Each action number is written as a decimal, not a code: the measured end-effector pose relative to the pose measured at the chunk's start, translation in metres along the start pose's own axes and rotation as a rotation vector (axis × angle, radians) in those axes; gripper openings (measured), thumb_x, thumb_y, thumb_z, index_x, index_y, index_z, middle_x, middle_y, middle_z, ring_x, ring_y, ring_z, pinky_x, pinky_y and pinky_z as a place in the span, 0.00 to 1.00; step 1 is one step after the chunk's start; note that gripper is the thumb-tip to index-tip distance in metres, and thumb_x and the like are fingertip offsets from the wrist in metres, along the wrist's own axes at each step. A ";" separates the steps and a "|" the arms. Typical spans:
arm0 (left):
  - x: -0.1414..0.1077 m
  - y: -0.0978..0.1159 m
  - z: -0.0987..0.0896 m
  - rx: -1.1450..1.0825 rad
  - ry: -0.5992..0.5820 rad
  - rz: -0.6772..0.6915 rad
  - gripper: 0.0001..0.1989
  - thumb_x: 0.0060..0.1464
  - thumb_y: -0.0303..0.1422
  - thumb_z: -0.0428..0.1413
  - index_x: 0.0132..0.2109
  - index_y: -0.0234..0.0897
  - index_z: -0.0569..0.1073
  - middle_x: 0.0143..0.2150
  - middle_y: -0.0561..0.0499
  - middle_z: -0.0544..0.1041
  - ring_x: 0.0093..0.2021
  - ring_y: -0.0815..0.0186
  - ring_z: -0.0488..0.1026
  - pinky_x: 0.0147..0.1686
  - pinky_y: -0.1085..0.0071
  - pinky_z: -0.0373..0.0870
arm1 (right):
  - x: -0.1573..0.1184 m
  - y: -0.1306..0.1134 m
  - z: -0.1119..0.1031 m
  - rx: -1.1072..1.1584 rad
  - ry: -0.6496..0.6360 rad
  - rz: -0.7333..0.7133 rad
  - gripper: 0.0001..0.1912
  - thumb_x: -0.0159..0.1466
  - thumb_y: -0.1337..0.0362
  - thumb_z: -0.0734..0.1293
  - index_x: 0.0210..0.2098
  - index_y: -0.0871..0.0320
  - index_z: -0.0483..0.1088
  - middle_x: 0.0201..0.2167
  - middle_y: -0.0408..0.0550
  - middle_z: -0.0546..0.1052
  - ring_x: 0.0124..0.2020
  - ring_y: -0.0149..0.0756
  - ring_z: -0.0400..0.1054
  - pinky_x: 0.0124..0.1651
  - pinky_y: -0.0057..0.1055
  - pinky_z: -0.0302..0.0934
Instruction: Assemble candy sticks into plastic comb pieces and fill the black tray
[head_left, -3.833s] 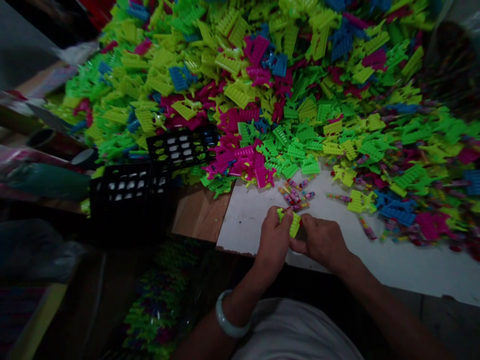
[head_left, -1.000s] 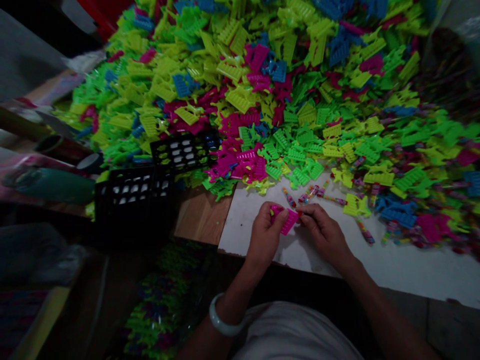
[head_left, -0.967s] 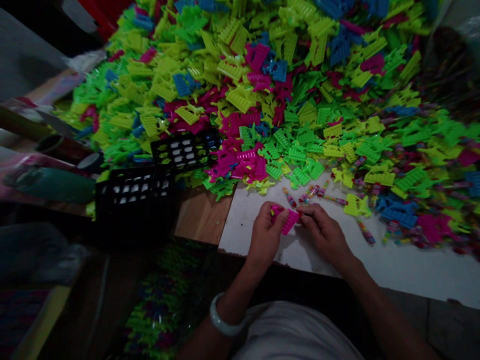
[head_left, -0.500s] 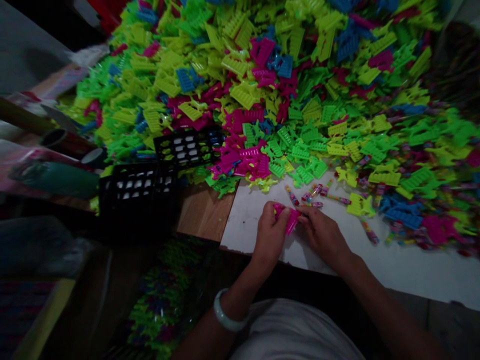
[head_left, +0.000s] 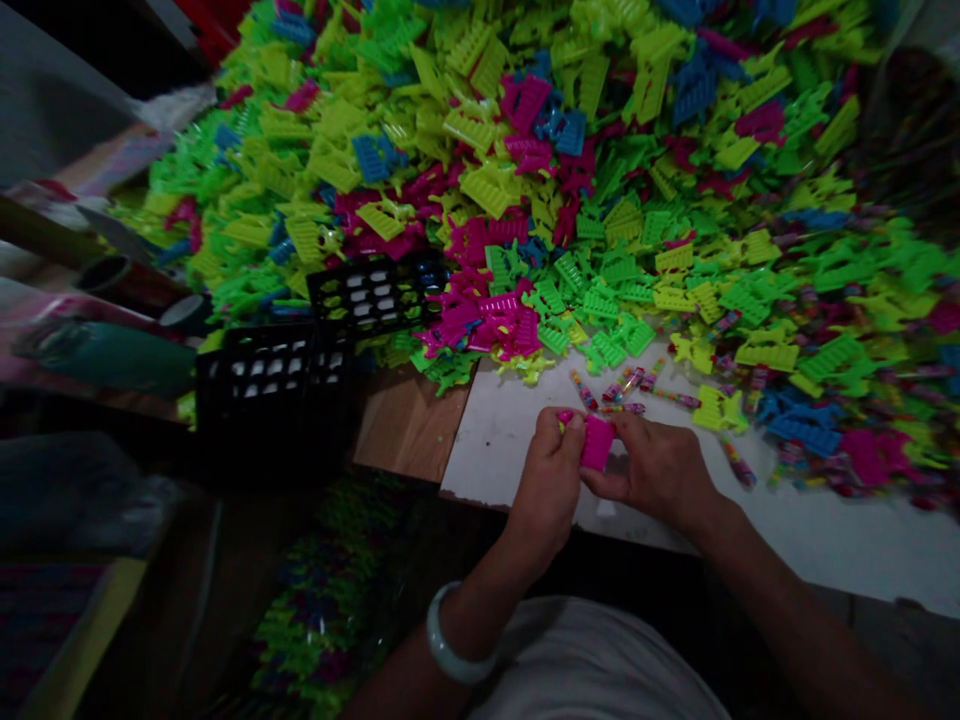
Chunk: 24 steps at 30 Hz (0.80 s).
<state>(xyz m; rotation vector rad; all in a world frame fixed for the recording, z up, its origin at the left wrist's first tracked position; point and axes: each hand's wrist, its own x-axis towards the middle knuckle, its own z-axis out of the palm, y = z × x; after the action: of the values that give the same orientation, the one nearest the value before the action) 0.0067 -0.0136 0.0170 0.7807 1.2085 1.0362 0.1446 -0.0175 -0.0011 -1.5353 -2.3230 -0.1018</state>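
Observation:
A pink plastic piece [head_left: 598, 443] is held between both hands over the white board [head_left: 495, 440]. My left hand [head_left: 549, 480] pinches its left end, where a bit of yellow-green also shows. On the right edge, the fingers of my right hand [head_left: 660, 470] grip the same piece, thumb below and index finger above. Just beyond the hands lie several small colourful wrapped tubes [head_left: 622, 385]. A yellow piece [head_left: 718, 410] rests to their right.
A large heap of green, yellow, pink and blue plastic pieces [head_left: 487, 190] covers the table's back. Black baskets [head_left: 274, 375] stand at the left, beside a teal roll [head_left: 112, 355]. More pieces [head_left: 315, 620] lie below the table edge.
The pink piece has turned more face-on and shifted slightly right. My right thumb has moved down along its lower edge, and both hands have shifted a little.

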 end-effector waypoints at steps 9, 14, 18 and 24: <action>-0.001 -0.001 0.004 -0.008 0.077 -0.026 0.07 0.57 0.35 0.50 0.33 0.38 0.61 0.30 0.56 0.65 0.31 0.71 0.63 0.34 0.74 0.64 | -0.007 -0.009 0.013 -0.042 -0.068 -0.007 0.29 0.66 0.47 0.57 0.47 0.70 0.67 0.25 0.55 0.77 0.21 0.38 0.70 0.22 0.29 0.54; 0.000 0.001 0.003 0.029 0.056 -0.008 0.07 0.59 0.36 0.50 0.34 0.38 0.61 0.31 0.56 0.65 0.33 0.70 0.64 0.35 0.74 0.64 | -0.006 -0.012 0.009 0.043 -0.007 -0.029 0.31 0.70 0.51 0.53 0.56 0.76 0.60 0.21 0.53 0.76 0.18 0.39 0.68 0.20 0.30 0.55; 0.002 0.001 0.000 0.102 -0.034 0.008 0.07 0.60 0.37 0.49 0.36 0.38 0.64 0.33 0.54 0.68 0.35 0.68 0.66 0.38 0.71 0.65 | -0.008 -0.005 0.003 0.080 -0.017 -0.035 0.33 0.69 0.47 0.54 0.58 0.72 0.59 0.27 0.55 0.78 0.23 0.41 0.71 0.23 0.31 0.60; 0.027 0.014 -0.021 0.476 0.044 0.255 0.11 0.61 0.37 0.48 0.47 0.36 0.67 0.46 0.45 0.71 0.47 0.64 0.68 0.48 0.66 0.65 | -0.006 0.053 -0.036 -0.095 0.175 0.239 0.38 0.65 0.44 0.60 0.64 0.64 0.53 0.40 0.62 0.75 0.38 0.51 0.71 0.39 0.43 0.66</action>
<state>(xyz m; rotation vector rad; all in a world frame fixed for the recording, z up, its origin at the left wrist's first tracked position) -0.0159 0.0156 0.0160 1.3149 1.4424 0.9825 0.2038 -0.0105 0.0236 -1.7624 -2.0114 -0.2780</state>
